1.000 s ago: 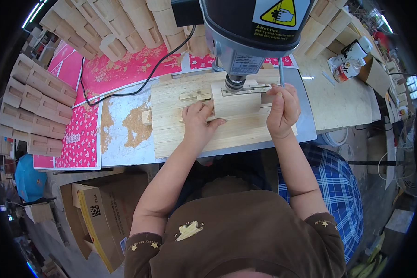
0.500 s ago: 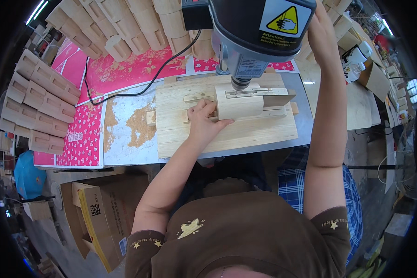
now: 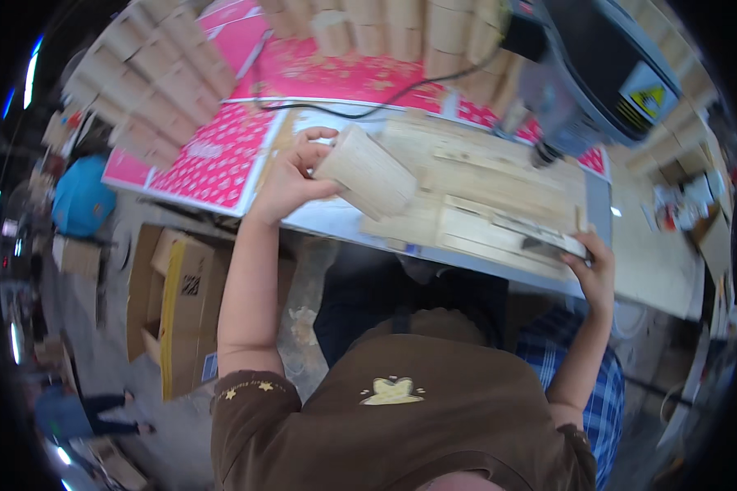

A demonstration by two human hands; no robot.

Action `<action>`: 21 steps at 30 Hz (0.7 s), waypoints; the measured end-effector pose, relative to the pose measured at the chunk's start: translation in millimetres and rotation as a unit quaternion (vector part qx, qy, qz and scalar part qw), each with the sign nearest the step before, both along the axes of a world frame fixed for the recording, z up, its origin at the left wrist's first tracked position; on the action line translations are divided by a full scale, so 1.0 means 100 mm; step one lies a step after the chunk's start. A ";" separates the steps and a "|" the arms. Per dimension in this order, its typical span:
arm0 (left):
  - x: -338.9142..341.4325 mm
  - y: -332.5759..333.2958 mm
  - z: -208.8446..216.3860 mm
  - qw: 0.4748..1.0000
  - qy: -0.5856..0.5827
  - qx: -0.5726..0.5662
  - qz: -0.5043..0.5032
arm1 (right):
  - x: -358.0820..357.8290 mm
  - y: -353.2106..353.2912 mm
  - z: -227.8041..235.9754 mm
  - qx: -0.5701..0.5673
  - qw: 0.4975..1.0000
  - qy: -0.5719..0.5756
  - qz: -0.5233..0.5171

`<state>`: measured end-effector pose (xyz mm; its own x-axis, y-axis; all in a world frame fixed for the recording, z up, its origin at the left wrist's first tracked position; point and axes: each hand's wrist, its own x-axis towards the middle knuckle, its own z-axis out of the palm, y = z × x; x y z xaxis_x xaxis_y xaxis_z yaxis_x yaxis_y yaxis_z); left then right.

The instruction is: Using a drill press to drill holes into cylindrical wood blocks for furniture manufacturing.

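My left hand (image 3: 290, 180) is closed round one end of a pale, rounded wooden block (image 3: 368, 172), lifted and tilted above the left part of the wooden base board (image 3: 401, 135). At the board's right front, my right hand (image 3: 595, 263) grips the end of a long wooden jig (image 3: 483, 227) with a narrow slotted strip along its top. The jig is apart from the block. Behind it, the drill press (image 3: 602, 78) stands over the board, its chuck (image 3: 543, 154) above bare wood. Motion blurs the picture somewhat.
Rows of similar wooden blocks (image 3: 160, 69) are stacked at the back left and along the back. A black cable (image 3: 368, 109) crosses the pink sheet (image 3: 209, 155), which has sawdust on it. A cardboard box (image 3: 209, 286) stands on the floor at the left.
The block has come off the jig and moved left in my left hand. My right hand has come down from the drill press to the jig, now nearer the front edge. The view has shifted.
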<state>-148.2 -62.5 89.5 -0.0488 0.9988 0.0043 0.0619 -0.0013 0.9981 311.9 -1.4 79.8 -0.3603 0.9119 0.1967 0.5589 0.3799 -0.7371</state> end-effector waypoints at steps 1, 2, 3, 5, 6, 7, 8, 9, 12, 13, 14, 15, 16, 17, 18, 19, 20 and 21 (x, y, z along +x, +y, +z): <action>-0.19 -0.06 0.06 1.000 0.009 0.004 0.027 | -0.05 -0.02 -0.01 -0.007 1.000 0.009 -0.004; -0.40 -0.14 0.11 0.993 0.085 0.009 0.086 | -0.12 -0.05 -0.03 -0.023 0.999 0.026 -0.004; -0.52 -0.18 0.18 0.978 0.160 0.016 0.135 | -0.13 -0.07 -0.05 -0.037 0.998 0.054 -0.011; -0.68 -0.25 0.25 0.939 0.279 0.035 0.200 | -0.16 -0.07 -0.10 -0.048 0.995 0.084 -0.006; -0.75 -0.27 0.24 0.889 0.386 0.042 0.244 | -0.17 -0.05 -0.15 -0.058 0.994 0.093 -0.008; -0.81 -0.29 0.21 0.882 0.386 0.036 0.267 | -0.18 -0.04 -0.18 -0.067 0.993 0.101 -0.011; -0.90 -0.30 0.09 0.879 0.387 0.039 0.277 | -0.18 -0.03 -0.21 -0.062 0.993 0.103 -0.001; -1.00 -0.34 -0.06 0.846 0.447 0.038 0.289 | -0.17 -0.02 -0.23 -0.069 0.992 0.105 -0.003; -1.01 -0.36 -0.42 0.783 0.518 0.036 0.342 | -0.13 -0.01 -0.28 -0.072 0.991 0.115 -0.006; -0.96 -0.35 -0.49 0.778 0.468 0.095 0.409 | -0.13 -0.02 -0.28 -0.073 0.990 0.120 -0.014; -0.92 -0.35 -0.57 0.764 0.411 0.154 0.472 | -0.12 -0.03 -0.26 -0.068 0.990 0.121 -0.009; -0.92 -0.36 -0.72 0.759 0.412 0.155 0.479 | -0.13 -0.04 -0.23 -0.091 0.988 0.126 -0.012; -0.96 -0.39 -0.88 0.806 0.294 0.123 0.499 | -0.14 -0.05 -0.21 -0.115 0.984 0.133 -0.013; -0.98 -0.40 -0.97 0.840 0.169 0.091 0.508 | -0.12 -0.05 -0.20 -0.123 0.984 0.129 -0.016; -0.97 -0.41 -0.93 0.837 0.170 0.093 0.512 | -0.11 -0.03 -0.20 -0.121 0.984 0.130 -0.010; -0.96 -0.41 -0.88 0.853 0.161 0.064 0.492 | -0.10 -0.01 -0.19 -0.118 0.985 0.123 -0.005; -0.99 -0.41 -0.81 0.869 0.151 0.035 0.469 | -0.09 -0.02 -0.18 -0.113 0.987 0.116 -0.001; -1.07 -0.43 -0.75 0.867 0.167 0.021 0.469 | -0.09 -0.01 -0.16 -0.112 0.987 0.115 0.004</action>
